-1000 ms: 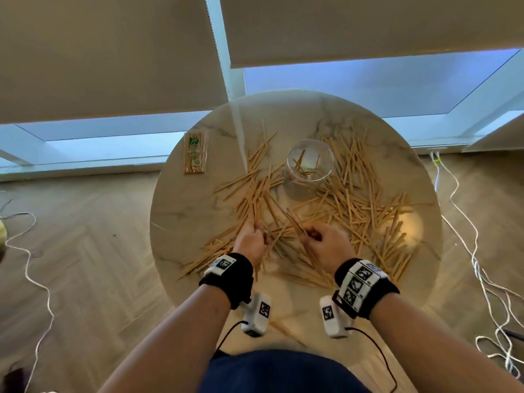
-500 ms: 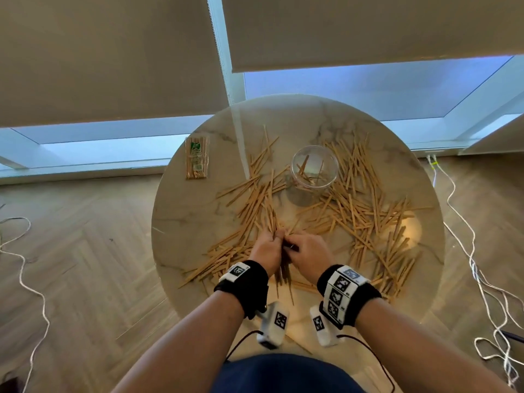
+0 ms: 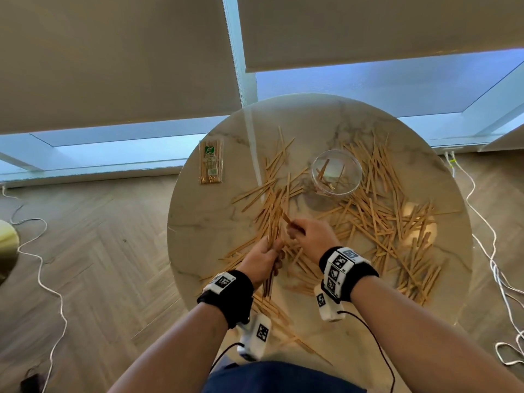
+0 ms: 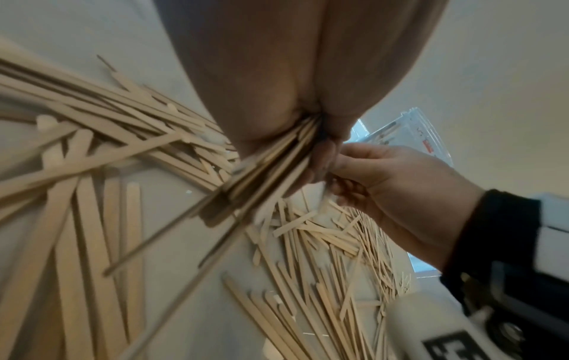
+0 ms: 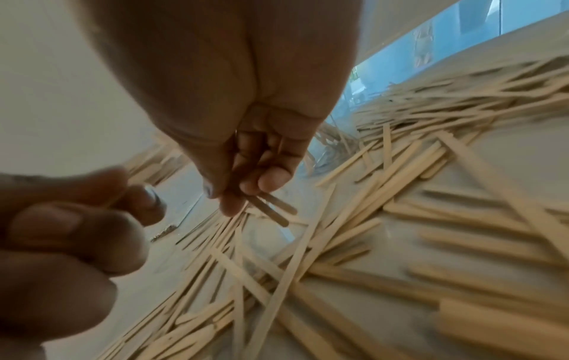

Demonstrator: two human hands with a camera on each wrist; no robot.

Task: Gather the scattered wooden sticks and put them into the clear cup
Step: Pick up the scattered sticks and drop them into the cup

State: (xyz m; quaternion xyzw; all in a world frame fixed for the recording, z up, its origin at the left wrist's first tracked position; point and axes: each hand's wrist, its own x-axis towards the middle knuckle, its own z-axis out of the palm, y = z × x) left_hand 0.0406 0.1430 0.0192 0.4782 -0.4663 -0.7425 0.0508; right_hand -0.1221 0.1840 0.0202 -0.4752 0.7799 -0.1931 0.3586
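Note:
Several flat wooden sticks [image 3: 377,214] lie scattered over a round marble table [image 3: 204,222]. A clear cup [image 3: 336,172] stands at the back centre with a few sticks inside. My left hand [image 3: 262,258] grips a bundle of sticks [image 4: 261,180] that juts out above and below the fist. My right hand [image 3: 307,232] is just right of it and pinches two sticks [image 5: 270,207] between thumb and fingers. In the left wrist view the right hand [image 4: 394,185] sits close beside the bundle. Both hands hover over the near-centre of the table, in front of the cup.
A sealed packet of sticks [image 3: 211,161] lies at the table's back left. White cables [image 3: 493,251] trail over the wooden floor on the right and another cable [image 3: 42,265] on the left. Roller blinds [image 3: 113,58] hang behind the table.
My left hand has drawn back toward me with its bundle. My right hand has parted from it and lifted slightly forward, holding two sticks.

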